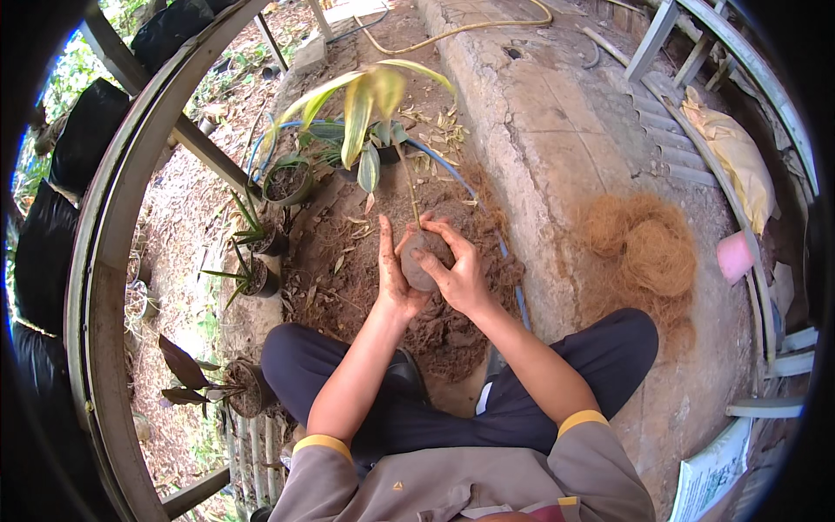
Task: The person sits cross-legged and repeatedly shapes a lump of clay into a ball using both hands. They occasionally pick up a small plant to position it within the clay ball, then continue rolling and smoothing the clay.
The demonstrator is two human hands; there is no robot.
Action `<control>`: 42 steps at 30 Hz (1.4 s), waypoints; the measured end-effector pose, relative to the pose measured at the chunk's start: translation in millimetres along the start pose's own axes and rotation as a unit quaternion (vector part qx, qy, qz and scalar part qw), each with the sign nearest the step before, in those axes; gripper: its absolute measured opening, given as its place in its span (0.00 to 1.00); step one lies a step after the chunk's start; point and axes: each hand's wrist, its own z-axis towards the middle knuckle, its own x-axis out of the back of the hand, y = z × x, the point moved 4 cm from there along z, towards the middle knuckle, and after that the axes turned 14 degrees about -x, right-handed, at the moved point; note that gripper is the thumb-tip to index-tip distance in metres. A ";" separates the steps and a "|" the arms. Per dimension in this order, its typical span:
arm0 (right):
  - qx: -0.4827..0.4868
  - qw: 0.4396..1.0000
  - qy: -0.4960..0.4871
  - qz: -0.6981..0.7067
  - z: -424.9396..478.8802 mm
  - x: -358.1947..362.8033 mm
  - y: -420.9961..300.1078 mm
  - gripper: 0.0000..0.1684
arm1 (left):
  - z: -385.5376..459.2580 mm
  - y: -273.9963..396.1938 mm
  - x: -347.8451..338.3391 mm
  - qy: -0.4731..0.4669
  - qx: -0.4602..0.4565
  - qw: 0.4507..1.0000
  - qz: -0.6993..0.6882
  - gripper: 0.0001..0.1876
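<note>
Between my two palms is a rounded ball of brown soil. From its top rises the thin stem of a plant, whose long yellow-green striped leaves arch outward and look slightly blurred. My left hand cups the ball's left side and underside, fingers pointing up. Wrapped around the right side, my right hand lays its thumb across the near face. Below them lies a heap of dark, moist soil on the ground between my feet. The ball's far side is hidden by my fingers.
Loose tan fibre lies on the concrete ledge at right, near a pink pot. Several potted plants line the left side. A blue hose runs past the soil. A curved frame rail stands far left.
</note>
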 end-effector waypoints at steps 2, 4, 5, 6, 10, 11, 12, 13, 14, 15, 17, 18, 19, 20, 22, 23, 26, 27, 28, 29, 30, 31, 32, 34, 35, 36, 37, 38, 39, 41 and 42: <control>-0.057 0.997 0.023 0.049 -1.5 -3.5 13.2 0.35 | 2.1 -2.5 9.8 0.025 -0.039 0.999 0.011 0.42; -0.041 0.997 0.035 0.053 -1.7 -6.2 12.6 0.37 | -0.4 -1.5 13.8 0.044 -0.048 0.998 -0.026 0.41; 0.005 0.999 0.040 0.032 -0.2 -4.9 7.0 0.38 | -1.0 -0.8 15.4 0.053 -0.052 0.996 -0.045 0.41; 0.051 0.998 0.044 0.009 0.0 -3.9 1.2 0.39 | 1.1 -0.2 11.8 0.010 -0.042 0.995 -0.087 0.42; 0.010 0.999 -0.012 -0.050 -4.3 -0.8 -13.2 0.45 | -0.7 2.8 -3.6 -0.014 -0.041 0.999 0.028 0.41; 0.011 0.999 0.013 -0.050 -4.5 0.6 -15.9 0.45 | -3.4 8.4 -7.2 0.015 -0.034 0.996 0.081 0.40; 0.013 0.998 0.036 -0.050 -4.8 1.6 -17.1 0.46 | -5.5 12.1 -7.4 0.044 -0.028 0.990 0.132 0.40; 0.038 0.998 0.018 -0.039 -3.9 1.4 -18.4 0.44 | -5.2 12.3 -7.6 0.011 -0.036 0.988 0.151 0.39; 0.063 0.998 -0.001 -0.027 -1.7 3.1 -19.0 0.43 | -4.5 11.5 -5.6 -0.021 -0.043 0.984 0.170 0.38; 0.088 0.996 -0.019 -0.017 0.8 5.9 -19.7 0.41 | -2.6 9.7 -4.3 -0.055 -0.051 0.979 0.188 0.37; 0.082 0.994 -0.040 0.057 4.6 9.2 -14.0 0.31 | 2.1 11.9 -2.9 -0.073 -0.062 0.981 0.168 0.33; 0.072 0.996 -0.029 0.052 4.7 10.1 -12.5 0.28 | -1.7 15.3 -11.8 -0.072 -0.066 0.982 0.164 0.31; 0.062 0.997 -0.018 0.047 4.5 10.7 -10.6 0.26 | -3.7 16.4 -16.9 -0.070 -0.069 0.982 0.160 0.28; 0.073 0.996 -0.010 0.050 4.4 6.9 -2.2 0.22 | -1.5 9.5 -11.2 -0.060 -0.063 0.986 0.142 0.31; 0.018 0.993 -0.007 0.113 3.4 -1.1 8.1 0.22 | 0.5 1.8 1.5 -0.062 -0.049 0.983 0.167 0.33; -0.010 0.990 -0.006 0.144 3.7 -2.2 11.0 0.22 | 1.7 -0.7 5.9 -0.062 -0.042 0.981 0.180 0.35; -0.035 0.972 -0.032 0.228 6.0 1.3 2.8 0.20 | -2.5 6.3 -3.8 -0.091 -0.025 0.984 0.150 0.38; -0.034 0.973 -0.032 0.224 6.4 1.4 -0.2 0.20 | -2.3 7.2 -4.7 -0.106 -0.023 0.985 0.133 0.39; -0.025 0.972 -0.041 0.231 3.9 1.0 -2.6 0.20 | -1.7 8.5 -6.3 -0.121 -0.039 0.984 0.128 0.39; -0.017 0.970 -0.050 0.237 -0.8 0.7 -4.0 0.21 | -1.0 9.5 -8.1 -0.135 -0.055 0.982 0.123 0.40; -0.008 0.969 -0.056 0.242 -3.1 1.1 -4.8 0.21 | 0.1 10.0 -10.3 -0.151 -0.069 0.979 0.116 0.41; 0.015 0.975 -0.057 0.214 -2.9 0.9 -6.3 0.22 | 1.4 10.8 -10.7 -0.148 -0.072 0.980 0.110 0.41; 0.039 0.980 -0.057 0.185 -2.4 0.1 -7.4 0.23 | 2.7 12.4 -10.8 -0.144 -0.074 0.981 0.104 0.42; 0.033 0.968 -0.096 0.227 -1.9 -2.6 -16.3 0.26 | 0.6 15.7 -5.8 -0.119 -0.056 0.990 0.058 0.39; 0.020 0.957 -0.114 0.265 -0.3 -2.7 -15.5 0.27 | 1.2 16.7 -3.1 -0.127 -0.051 0.990 0.045 0.39; 0.009 0.945 -0.131 0.300 1.5 -1.3 -14.3 0.27 | 3.3 17.6 -2.4 -0.137 -0.047 0.989 0.031 0.39; -0.002 0.931 -0.148 0.335 2.5 -1.3 -12.8 0.27 | 4.2 18.4 -3.2 -0.146 -0.042 0.988 0.017 0.39; -0.004 0.910 -0.127 0.394 2.9 0.3 -9.8 0.28 | 2.9 19.5 -4.2 -0.153 -0.046 0.987 0.030 0.39; -0.022 0.918 -0.114 0.379 2.7 -0.6 -4.8 0.27 | -0.6 21.8 -11.7 -0.160 -0.048 0.985 0.042 0.39; -0.057 0.931 -0.087 0.350 0.4 -4.7 4.0 0.25 | -2.5 20.5 -15.2 -0.147 -0.067 0.983 0.086 0.39; -0.056 0.925 -0.080 0.367 -3.4 -7.7 -0.5 0.22 | -3.3 17.4 -14.8 -0.126 -0.085 0.982 0.115 0.38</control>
